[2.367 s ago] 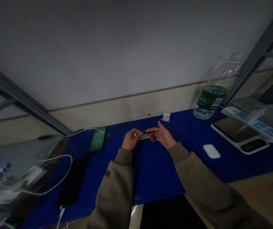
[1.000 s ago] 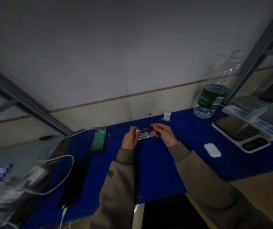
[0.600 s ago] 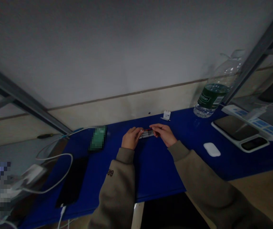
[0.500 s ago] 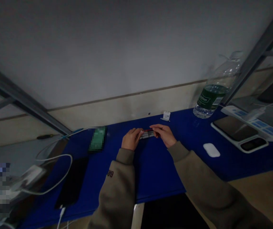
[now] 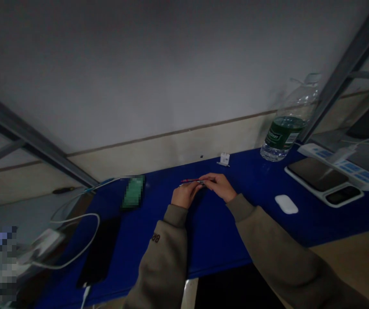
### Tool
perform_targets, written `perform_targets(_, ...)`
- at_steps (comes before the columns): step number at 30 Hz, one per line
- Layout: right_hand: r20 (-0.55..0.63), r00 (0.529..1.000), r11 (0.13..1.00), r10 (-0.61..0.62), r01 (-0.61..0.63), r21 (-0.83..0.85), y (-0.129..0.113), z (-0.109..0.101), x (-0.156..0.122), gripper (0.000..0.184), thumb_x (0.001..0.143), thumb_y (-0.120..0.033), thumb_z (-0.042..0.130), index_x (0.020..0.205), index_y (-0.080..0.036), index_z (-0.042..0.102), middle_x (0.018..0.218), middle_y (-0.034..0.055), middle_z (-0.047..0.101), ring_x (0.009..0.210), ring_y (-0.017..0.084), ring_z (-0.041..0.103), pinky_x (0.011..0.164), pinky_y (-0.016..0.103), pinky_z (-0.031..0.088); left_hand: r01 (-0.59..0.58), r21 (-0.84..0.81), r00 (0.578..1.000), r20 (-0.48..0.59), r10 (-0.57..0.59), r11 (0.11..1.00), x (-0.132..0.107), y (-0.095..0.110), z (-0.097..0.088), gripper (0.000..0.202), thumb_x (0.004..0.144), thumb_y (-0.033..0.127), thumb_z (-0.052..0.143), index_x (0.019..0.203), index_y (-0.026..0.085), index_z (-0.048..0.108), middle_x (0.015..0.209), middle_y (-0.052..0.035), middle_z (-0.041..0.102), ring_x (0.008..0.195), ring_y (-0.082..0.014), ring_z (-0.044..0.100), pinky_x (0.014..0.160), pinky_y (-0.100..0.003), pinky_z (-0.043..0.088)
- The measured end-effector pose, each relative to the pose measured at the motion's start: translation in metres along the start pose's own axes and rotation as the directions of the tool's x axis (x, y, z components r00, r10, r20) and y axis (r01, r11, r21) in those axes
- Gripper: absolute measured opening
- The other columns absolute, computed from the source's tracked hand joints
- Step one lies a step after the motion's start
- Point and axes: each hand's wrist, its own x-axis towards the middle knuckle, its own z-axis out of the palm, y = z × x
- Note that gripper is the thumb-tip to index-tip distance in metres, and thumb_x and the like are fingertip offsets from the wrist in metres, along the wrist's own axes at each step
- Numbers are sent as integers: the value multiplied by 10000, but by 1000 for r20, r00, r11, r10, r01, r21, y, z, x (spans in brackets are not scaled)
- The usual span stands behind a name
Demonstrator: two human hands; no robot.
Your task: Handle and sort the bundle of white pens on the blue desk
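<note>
Over the blue tabletop [image 5: 158, 231], both my hands meet at a small bunch of slim pens [image 5: 189, 180], one of them red. My left hand [image 5: 183, 194] is closed on the bunch from the left, its fingers covering much of it. From the right, my right hand [image 5: 220, 186] pinches the same bunch, with thumb and fingertips close to those of the left. The red pen's end sticks out beyond my left fingers. How many pens there are is hidden by my hands.
A white charger plug [image 5: 224, 159] lies near the wall. To the right are a large water bottle [image 5: 284, 133], a white earbud case [image 5: 286, 204], a scale [image 5: 319, 174] and a power strip [image 5: 348, 165]. Leftward lie a green-screened phone [image 5: 133, 192] and a black tablet [image 5: 100, 249] with a cable.
My left hand has moved right, closer to my right hand. Less of the pens shows between the hands, while the red one now extends above my left fingers.
</note>
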Motion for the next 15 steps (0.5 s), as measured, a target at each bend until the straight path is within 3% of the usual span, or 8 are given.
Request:
perform_targets(5,52,997,993,-62,67,-93,-3,7,-2,326,853,-408,498,952,-176,704,520,-15,491,505,120,434,514,264,323,-31,-14,998,-56,31,999,2,6,9,386,952,416,309,1104,217,602,1047,-106,647,962,-196,597,827,-295,433)
perform_targets(8,61,998,999,-28,30,-28,-7,9,-4,421,865,-505,466,941,-165,702,551,0,509,511,120,444,496,257,324,5,7,999,-33,-5,1000,0,12,8,420,943,456,302,1130,210,587,1031,-112,655,894,-201,619,753,-289,448)
perform_targets(11,110,994,999,27,-29,21,-12,11,-7,508,869,-564,423,1015,-155,688,624,26,551,523,120,454,487,252,337,72,54,997,-7,-72,996,-3,16,6,486,900,557,332,1025,202,640,918,-115,679,805,-218,633,683,-292,442)
perform_targets(15,213,977,1000,-5,10,-21,-17,15,-13,537,872,-584,403,1130,-183,650,688,36,569,543,126,450,493,253,346,165,52,986,-30,-163,985,-4,18,6,516,871,599,348,895,214,691,816,-99,687,757,-213,632,647,-279,419)
